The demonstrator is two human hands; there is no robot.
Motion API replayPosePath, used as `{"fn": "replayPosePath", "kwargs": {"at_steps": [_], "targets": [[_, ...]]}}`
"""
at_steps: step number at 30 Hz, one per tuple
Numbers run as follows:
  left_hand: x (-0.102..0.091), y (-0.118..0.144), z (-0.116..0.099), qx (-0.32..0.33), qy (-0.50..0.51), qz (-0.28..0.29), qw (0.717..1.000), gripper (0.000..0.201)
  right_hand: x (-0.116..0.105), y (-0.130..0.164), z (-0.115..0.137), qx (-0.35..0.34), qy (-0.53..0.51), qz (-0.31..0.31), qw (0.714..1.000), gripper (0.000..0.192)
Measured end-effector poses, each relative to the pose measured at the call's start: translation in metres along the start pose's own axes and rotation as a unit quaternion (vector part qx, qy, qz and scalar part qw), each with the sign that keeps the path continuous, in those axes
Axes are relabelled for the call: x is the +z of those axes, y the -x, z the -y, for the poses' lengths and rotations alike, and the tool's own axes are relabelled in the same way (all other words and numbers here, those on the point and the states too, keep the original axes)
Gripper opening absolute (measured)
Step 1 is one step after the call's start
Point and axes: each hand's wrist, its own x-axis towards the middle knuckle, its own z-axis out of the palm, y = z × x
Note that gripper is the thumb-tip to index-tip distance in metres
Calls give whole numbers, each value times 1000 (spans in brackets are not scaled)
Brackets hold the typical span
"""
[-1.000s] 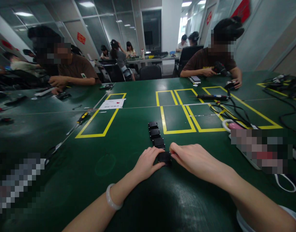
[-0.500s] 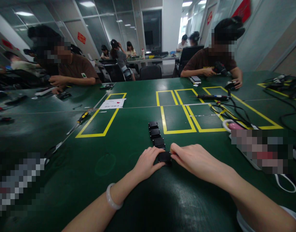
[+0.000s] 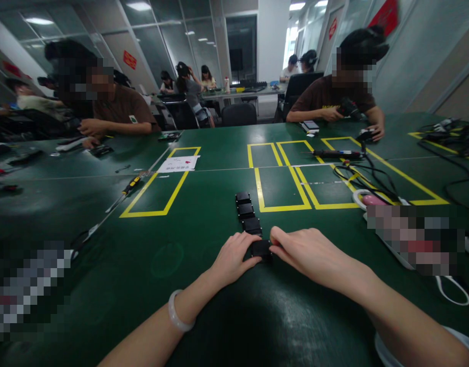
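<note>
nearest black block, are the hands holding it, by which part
The left hand holds the nearest black block by its near and far edges, between thumb and fingers. The right hand is at its right edge; its grip cannot be told.

No wording can be read for certain. A white rectangular paper sheet (image 3: 178, 164), toward the far edge of the green smooth-topped table (image 3: 104, 275), left of its middle, bears blurred dark characters and a small red mark. A brown short-sleeved T-shirt (image 3: 318, 97) at the far edge, to the right, shows illegible yellow lettering; at the left, a white patch with a green mark (image 3: 132, 119) sits on a brown sleeve (image 3: 141, 108). Red wall signs (image 3: 129, 59) carry indistinct markings.
</note>
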Motion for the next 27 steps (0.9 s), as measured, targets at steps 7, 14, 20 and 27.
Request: {"fn": "replayPosePath", "kwargs": {"at_steps": [7,14,20,27], "targets": [[-1,0,0,-1,-6,3,1000,36,0,0,-2,-3,-2,-6,1000,4],[1,0,1,1,-2,-2,1000,35,-4,0,-1,-2,-12,2,1000,9],[1,0,1,-1,-4,0,1000,37,0,-2,0,-5,6,-12,1000,9],[1,1,1,2,-11,-3,1000,36,4,-2,-2,-2,8,-16,1000,10]]}}
